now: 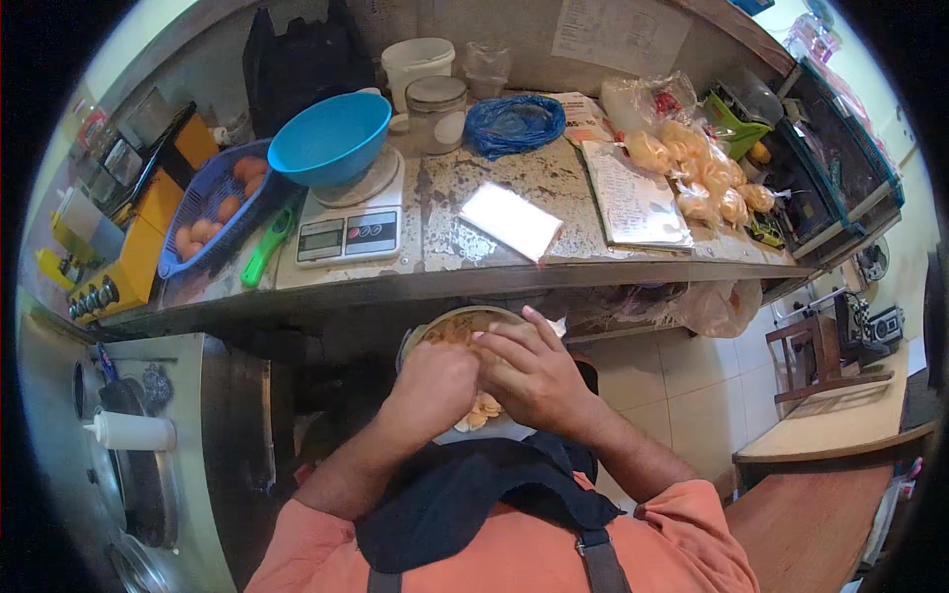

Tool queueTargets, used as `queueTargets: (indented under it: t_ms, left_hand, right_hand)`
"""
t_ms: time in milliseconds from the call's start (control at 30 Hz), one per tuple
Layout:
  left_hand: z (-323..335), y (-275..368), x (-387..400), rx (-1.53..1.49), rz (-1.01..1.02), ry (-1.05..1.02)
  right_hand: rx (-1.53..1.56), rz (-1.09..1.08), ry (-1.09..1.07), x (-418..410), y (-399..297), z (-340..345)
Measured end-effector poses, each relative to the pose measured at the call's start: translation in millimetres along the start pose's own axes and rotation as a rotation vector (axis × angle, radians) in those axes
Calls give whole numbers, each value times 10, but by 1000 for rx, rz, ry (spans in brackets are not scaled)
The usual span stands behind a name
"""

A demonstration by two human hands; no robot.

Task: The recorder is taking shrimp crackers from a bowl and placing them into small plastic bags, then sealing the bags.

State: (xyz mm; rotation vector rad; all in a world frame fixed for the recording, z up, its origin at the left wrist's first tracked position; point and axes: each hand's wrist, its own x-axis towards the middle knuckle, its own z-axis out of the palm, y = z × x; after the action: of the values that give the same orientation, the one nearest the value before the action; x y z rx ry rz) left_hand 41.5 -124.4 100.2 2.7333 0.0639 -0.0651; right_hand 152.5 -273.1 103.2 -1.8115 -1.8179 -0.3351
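Observation:
Below the counter's front edge, a round container (pixel 426 323) with a pale rim stands before me and holds brownish pieces of food. Both hands meet over its near side. My left hand (pixel 437 378) is curled like a fist, knuckles up, and hides whatever its fingers may grip. My right hand (pixel 535 370) rests against it, palm down, its fingers bent and one fingertip raised. Anything between the two hands is out of sight. Under my wrists, pale thin food pieces (pixel 480 412) show close to my black apron (pixel 482 497); what they rest on is mostly covered.
On the counter (pixel 445 244) are a kitchen scale (pixel 348 236) under a blue bowl (pixel 330 141), a basket (pixel 215 207) of eggs, a green-handled tool (pixel 267 248), a glass jar (pixel 436 115), a white packet (pixel 511 222), a notebook (pixel 637 196) and bagged food (pixel 704 170). A squeeze bottle (pixel 133 431) lies left.

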Motion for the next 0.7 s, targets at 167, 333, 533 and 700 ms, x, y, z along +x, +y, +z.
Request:
queueTargets:
  t_ms: [167,333,533,700]
  left_hand:
    - [264,-169,104,-487,-62,421]
    - [278,-47,128,-763,-223,440]
    - [211,-197,136,-1460,-206,143]
    - [192,-227,242,-1284,-133,270]
  right_hand:
    - [210,274,73,-28,70,176]
    - [155,205,138,61,125,154]
    - [243,163,19,105,105,-27]
    - [-59,65,144,126,128,81]
